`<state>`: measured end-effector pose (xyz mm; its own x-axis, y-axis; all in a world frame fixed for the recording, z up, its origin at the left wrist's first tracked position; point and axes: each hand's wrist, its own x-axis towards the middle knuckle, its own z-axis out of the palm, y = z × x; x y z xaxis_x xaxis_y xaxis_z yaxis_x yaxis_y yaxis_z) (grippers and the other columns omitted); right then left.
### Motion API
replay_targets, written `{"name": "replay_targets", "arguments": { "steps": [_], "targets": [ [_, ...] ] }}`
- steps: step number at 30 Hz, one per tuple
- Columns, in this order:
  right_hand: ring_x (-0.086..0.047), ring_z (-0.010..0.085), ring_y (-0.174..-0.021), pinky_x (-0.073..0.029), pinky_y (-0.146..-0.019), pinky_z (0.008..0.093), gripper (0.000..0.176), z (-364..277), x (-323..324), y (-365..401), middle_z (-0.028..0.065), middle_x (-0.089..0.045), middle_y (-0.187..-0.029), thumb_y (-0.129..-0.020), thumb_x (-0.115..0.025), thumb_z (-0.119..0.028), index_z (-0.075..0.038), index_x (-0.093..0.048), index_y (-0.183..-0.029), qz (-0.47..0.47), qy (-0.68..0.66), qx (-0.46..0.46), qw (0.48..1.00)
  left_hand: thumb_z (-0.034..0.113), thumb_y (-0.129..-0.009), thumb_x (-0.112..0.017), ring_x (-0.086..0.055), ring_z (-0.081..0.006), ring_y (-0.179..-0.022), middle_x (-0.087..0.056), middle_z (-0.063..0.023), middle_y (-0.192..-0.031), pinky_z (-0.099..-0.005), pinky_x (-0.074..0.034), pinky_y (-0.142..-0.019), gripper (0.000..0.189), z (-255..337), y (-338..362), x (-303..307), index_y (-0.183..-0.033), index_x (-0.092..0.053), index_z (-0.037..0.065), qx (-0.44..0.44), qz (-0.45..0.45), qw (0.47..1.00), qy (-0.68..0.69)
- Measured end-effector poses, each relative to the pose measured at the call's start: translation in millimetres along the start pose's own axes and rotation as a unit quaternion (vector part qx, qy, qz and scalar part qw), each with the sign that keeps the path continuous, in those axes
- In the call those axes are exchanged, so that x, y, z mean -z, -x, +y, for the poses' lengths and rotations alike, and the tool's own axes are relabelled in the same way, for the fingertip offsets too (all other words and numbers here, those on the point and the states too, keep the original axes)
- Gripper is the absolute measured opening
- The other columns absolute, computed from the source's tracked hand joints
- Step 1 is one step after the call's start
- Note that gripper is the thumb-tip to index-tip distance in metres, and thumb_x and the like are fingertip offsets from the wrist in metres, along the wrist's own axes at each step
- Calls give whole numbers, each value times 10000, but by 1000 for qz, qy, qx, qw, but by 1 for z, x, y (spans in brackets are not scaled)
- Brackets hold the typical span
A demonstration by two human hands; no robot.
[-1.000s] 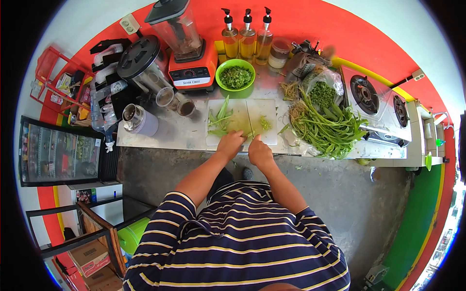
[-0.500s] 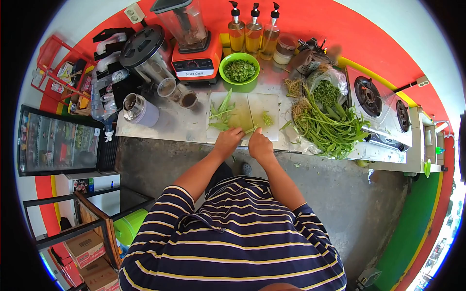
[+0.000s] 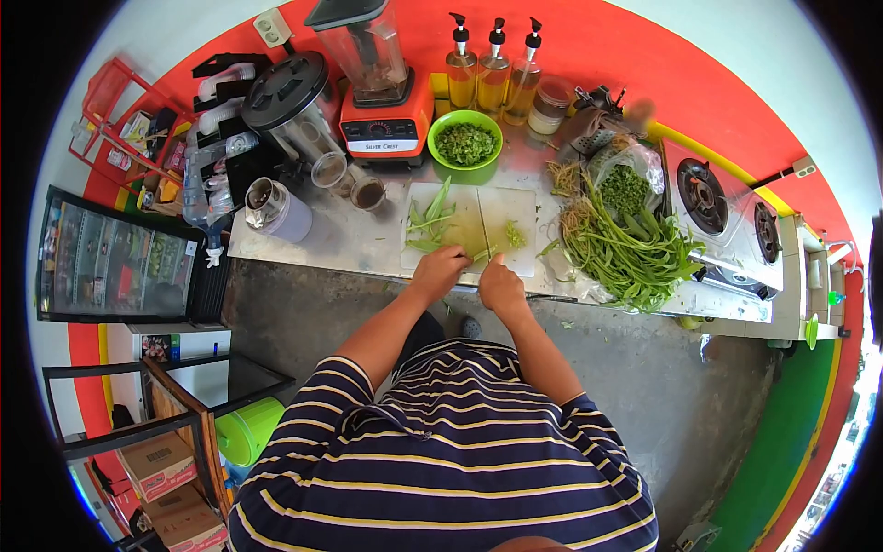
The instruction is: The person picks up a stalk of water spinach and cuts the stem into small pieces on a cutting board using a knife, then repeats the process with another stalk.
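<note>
At the near edge of a white cutting board [image 3: 520,207], my left hand [image 3: 441,270] is closed with fingers bent over the cut end of some green stems [image 3: 480,257]. Just right of it, my right hand [image 3: 501,285] is wrapped round a knife [image 3: 483,221], whose thin blade points away from me across the board; its handle is hidden in my fist. Long leafy greens [image 3: 432,217] lie on the board's left half. A small heap of chopped green pieces [image 3: 514,236] sits right of the blade.
Behind the board stands a green bowl [image 3: 467,175] of chopped greens, beside a red blender [image 3: 386,129]. Pump bottles [image 3: 492,78] line the wall. A large bundle of leafy stems [image 3: 625,248] and a bag of chopped greens [image 3: 625,189] lie right, before a gas stove [image 3: 731,198]. Cups [image 3: 368,193] stand left.
The whole view has shifted slightly right and down. Both hands stay at the near edge of the board, with the knife still in my right hand and the stems under my left.
</note>
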<state>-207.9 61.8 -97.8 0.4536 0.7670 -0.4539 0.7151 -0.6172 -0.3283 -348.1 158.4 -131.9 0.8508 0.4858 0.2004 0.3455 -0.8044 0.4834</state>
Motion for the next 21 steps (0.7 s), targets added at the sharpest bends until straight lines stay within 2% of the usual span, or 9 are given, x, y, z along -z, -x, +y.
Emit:
{"name": "replay_targets", "arguments": {
  "steps": [6, 8, 19, 21],
  "targets": [
    [-703, 441, -988, -565, -874, 477, 347, 2, 13, -5, 312, -699, -1027, -928, -529, -138, 78, -429, -1180, -11, 15, 31, 999, 11, -755, -646, -652, -244, -933, -630, -22, -940, -394, -552, -731, 226, -1, -1, -2, -944, -723, 111, 1, 15, 1000, -24],
    [-702, 442, -988, -564, -874, 479, 351, 2, 9, -3, 313, -698, -1030, -924, -530, -132, 80, -427, -1184, -15, 7, 23, 1000, 19, -758, -641, -649, -243, -910, -615, -23, -921, -396, -551, -702, 188, 0, -2, 2, -913, -693, 110, -32, 25, 998, -42],
    [-685, 443, -1044, -547, -914, 484, 355, -2, 20, -13, 315, -690, -1072, -925, -519, -108, 79, -422, -1210, -33, 15, 24, 999, 29, -757, -648, -644, -247, -904, -588, -38, -913, -403, -548, -685, 215, 3, -6, -2, -957, -658, 107, -28, 46, 996, -69],
    [-686, 444, -1040, -546, -917, 481, 348, -2, 13, -5, 312, -692, -1067, -921, -526, -99, 75, -426, -1206, -27, 4, -4, 1000, 32, -759, -647, -643, -250, -904, -591, -40, -917, -403, -548, -688, 216, 3, -5, -4, -962, -653, 107, -29, 47, 996, -68]
  ]
}}
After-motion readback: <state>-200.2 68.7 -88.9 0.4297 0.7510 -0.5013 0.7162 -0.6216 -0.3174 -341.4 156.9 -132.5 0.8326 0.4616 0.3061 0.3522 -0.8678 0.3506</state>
